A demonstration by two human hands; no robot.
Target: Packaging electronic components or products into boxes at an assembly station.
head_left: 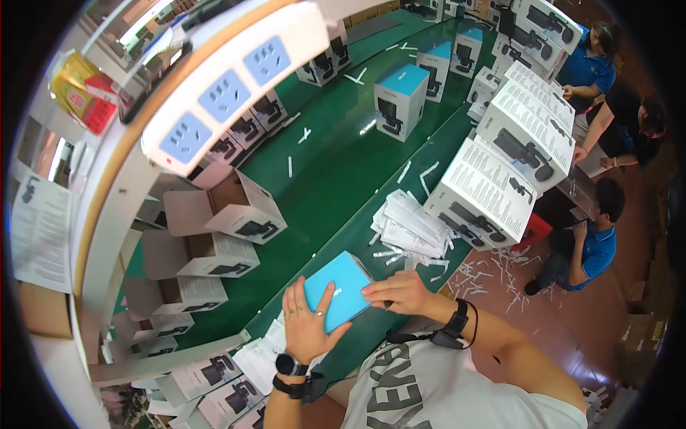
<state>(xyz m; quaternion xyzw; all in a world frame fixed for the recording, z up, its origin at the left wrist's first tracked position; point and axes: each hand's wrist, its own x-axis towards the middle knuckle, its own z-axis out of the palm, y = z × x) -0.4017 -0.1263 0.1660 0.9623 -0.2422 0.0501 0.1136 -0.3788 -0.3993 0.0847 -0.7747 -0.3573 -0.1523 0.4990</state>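
Note:
A box with a bright blue top stands on the green bench right in front of me. My left hand lies against its left side and top, fingers stretched out and spread, with a ring and a watch on that arm. At the box's right edge is my right hand, its fingers pressed together in a pinch. A small dark bit shows under those fingers, but what they hold is hidden. Just beyond the box lies a pile of white printed leaflets with paper strips around it.
Open empty cartons line the bench's left side under a shelf with a white socket strip. Farther along stand blue-topped boxes. Large white boxes are stacked at right. Co-workers in blue sit beyond; paper scraps litter the floor.

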